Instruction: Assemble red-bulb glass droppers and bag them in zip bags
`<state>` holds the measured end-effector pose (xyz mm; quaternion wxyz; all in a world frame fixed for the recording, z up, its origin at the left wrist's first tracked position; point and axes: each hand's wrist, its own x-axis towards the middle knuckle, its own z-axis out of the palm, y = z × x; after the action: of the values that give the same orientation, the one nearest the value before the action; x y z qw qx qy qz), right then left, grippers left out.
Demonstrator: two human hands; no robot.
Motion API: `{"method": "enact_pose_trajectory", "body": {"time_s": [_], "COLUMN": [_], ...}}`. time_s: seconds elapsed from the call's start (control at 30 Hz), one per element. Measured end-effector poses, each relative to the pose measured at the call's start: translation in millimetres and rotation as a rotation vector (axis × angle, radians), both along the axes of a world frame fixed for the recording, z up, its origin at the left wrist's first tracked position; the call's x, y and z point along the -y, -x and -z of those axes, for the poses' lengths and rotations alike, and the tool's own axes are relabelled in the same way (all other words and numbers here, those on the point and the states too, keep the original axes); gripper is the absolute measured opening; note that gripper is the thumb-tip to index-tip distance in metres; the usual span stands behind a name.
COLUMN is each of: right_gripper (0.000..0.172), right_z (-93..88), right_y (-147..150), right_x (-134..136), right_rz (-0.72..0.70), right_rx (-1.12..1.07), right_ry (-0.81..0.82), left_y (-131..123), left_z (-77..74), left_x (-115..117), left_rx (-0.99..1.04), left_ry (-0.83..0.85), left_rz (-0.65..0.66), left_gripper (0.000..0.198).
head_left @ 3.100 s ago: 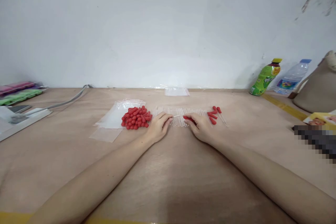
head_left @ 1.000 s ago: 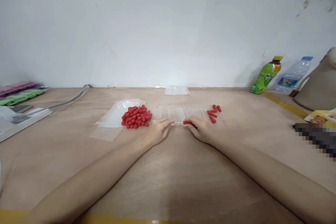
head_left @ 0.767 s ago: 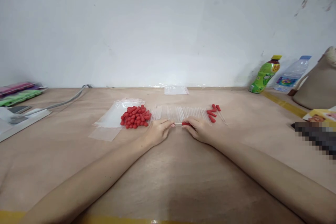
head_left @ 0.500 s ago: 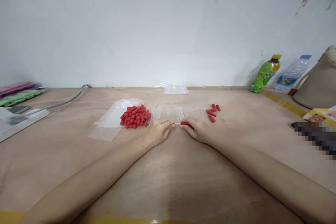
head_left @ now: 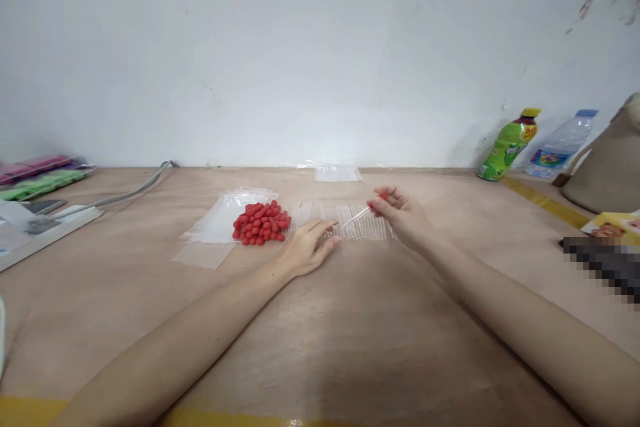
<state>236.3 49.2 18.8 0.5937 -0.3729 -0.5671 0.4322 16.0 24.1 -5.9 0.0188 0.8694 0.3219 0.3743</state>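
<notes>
My right hand (head_left: pixel 404 213) is raised over the right end of a row of clear glass tubes (head_left: pixel 373 230). It pinches a dropper (head_left: pixel 356 217) by its red rubber bulb, the glass tube slanting down to the left. My left hand (head_left: pixel 309 248) rests low at the near side of the row, thumb and fingers apart, holding nothing. It partly covers some tubes. Left of it lies a heap of red rubber bulbs (head_left: pixel 260 225). The red-bulbed pieces seen earlier at the right are hidden behind my right hand.
Clear plastic bags (head_left: pixel 213 213) lie under and beside the heap; another bag (head_left: pixel 338 174) is by the wall. At right stand a green bottle (head_left: pixel 507 147), a clear bottle (head_left: pixel 561 147) and a beige jug (head_left: pixel 603 160). A cable (head_left: pixel 135 190) runs to a power strip (head_left: pixel 55 233).
My right hand has moved up and away from the left, carrying the dropper. My left hand has let go of the glass tube and its fingers have spread.
</notes>
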Motion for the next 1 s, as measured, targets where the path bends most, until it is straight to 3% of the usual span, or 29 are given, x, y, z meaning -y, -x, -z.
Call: {"method": "enact_pose_trajectory", "body": {"time_s": [0.1, 0.17, 0.27, 0.4, 0.63, 0.83, 0.9, 1.0], "right_gripper": [0.033, 0.033, 0.028, 0.028, 0.035, 0.034, 0.031, 0.028], "right_z": [-13.9, -16.6, -7.0, 14.0, 29.8, 29.5, 24.2, 13.3], "right_y": [-36.1, -64.1, -95.9, -106.0, -101.2, -100.2, -96.1, -89.8], "right_x": [-17.5, -28.0, -39.3, -45.1, -48.1, -46.4, -42.9, -36.9], "right_rz": [0.2, 0.358, 0.548, 0.68, 0.674, 0.7, 0.636, 0.434], "right_rx": [-0.045, 0.038, 0.356, 0.73, 0.878, 0.86, 0.887, 1.028], "right_ry": [0.026, 0.009, 0.055, 0.141, 0.135, 0.106, 0.059, 0.009], "left_y": [-0.5, -1.5, -2.8, -3.4, -4.6, -5.0, -4.7, -3.5], "left_z": [-0.8, -0.6, -0.4, -1.0, -2.6, -3.5, -3.3, -3.1], "left_x": [0.2, -0.4, -1.1, -0.8, 0.1, 1.0, 1.3, 1.0], "left_rx": [0.005, -0.01, -0.043, -0.076, -0.102, -0.121, -0.127, -0.133], "left_ry": [0.012, 0.019, 0.03, 0.038, -0.02, -0.051, -0.052, -0.063], "left_rz": [-0.019, -0.024, -0.04, -0.058, -0.1, -0.172, -0.202, -0.278], "left_gripper": [0.029, 0.027, 0.025, 0.023, 0.02, 0.018, 0.018, 0.017]}}
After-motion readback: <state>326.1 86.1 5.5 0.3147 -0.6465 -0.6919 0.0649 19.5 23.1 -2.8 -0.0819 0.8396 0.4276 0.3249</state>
